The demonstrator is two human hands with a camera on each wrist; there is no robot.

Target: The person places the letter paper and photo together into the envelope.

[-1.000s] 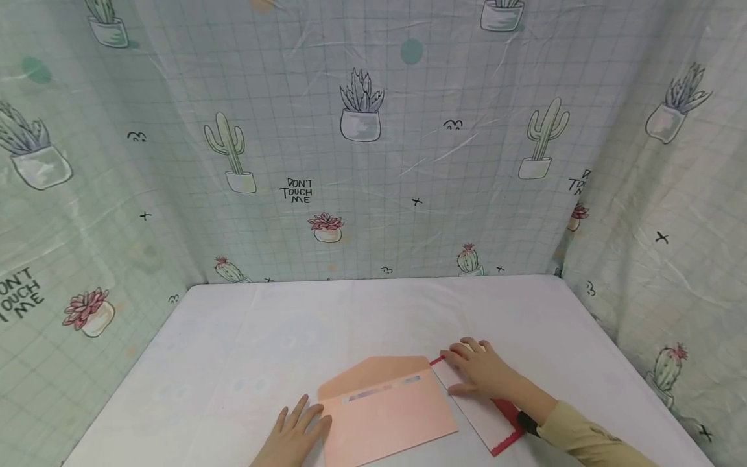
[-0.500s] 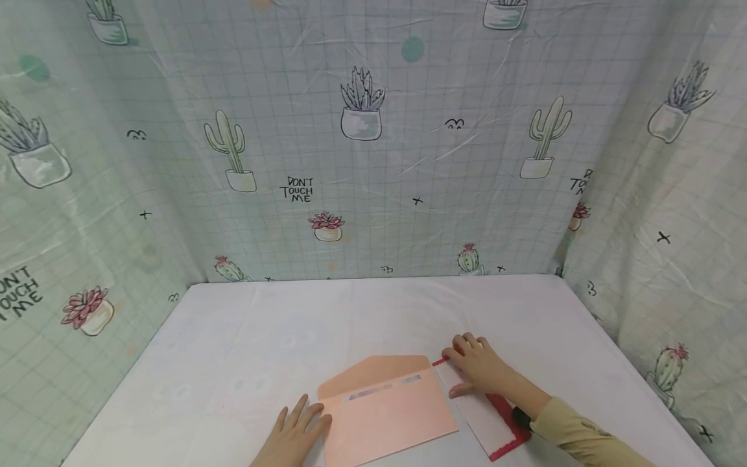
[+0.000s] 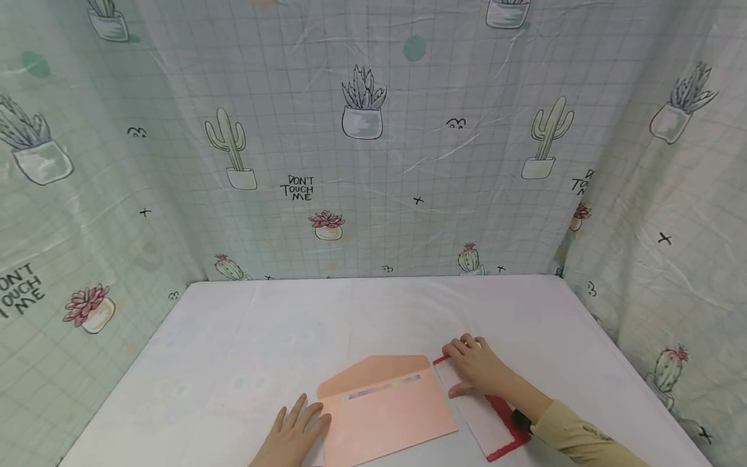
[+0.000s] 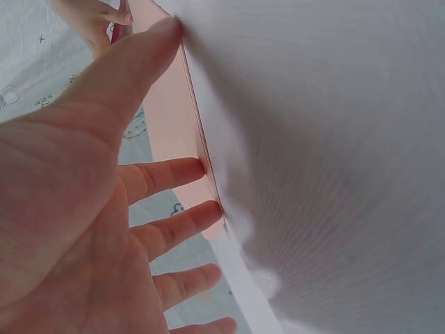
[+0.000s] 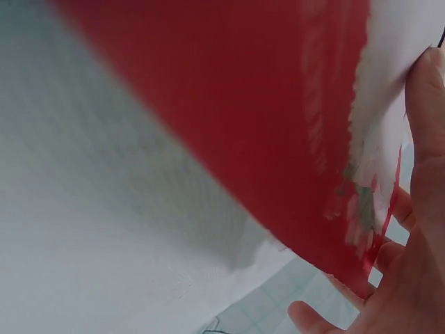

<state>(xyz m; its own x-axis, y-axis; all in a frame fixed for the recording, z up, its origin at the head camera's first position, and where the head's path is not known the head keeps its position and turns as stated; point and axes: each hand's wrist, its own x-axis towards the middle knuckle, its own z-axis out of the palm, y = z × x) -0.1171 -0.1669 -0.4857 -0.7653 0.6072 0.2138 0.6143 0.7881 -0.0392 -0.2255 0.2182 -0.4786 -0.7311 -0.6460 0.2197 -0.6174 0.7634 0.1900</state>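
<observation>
A peach envelope [image 3: 391, 418] lies on the table, its pointed flap [image 3: 373, 373] folded back on the far side. Strips of pale, glossy print show along its mouth. My left hand [image 3: 294, 431] rests at the envelope's left edge with fingers spread and straight; in the left wrist view the thumb and two fingertips touch that edge. To the right is a flat red-and-white paper piece [image 3: 481, 421] with ragged red borders. My right hand [image 3: 478, 370] holds its far part, thumb on the white face and fingers over the far edge. The right wrist view shows its red side [image 5: 243, 125] lifted off the table.
The white table [image 3: 280, 324] extends beyond and to both sides of the papers. Cloth with cactus prints [image 3: 362, 194] hangs behind the table and along both sides. A dark band [image 3: 521, 420] sits at the right wrist, below a tan sleeve [image 3: 574, 431].
My right hand has moved very slightly, and the near end of the red-and-white paper has shifted a little toward me. My left hand and the peach envelope stay in place.
</observation>
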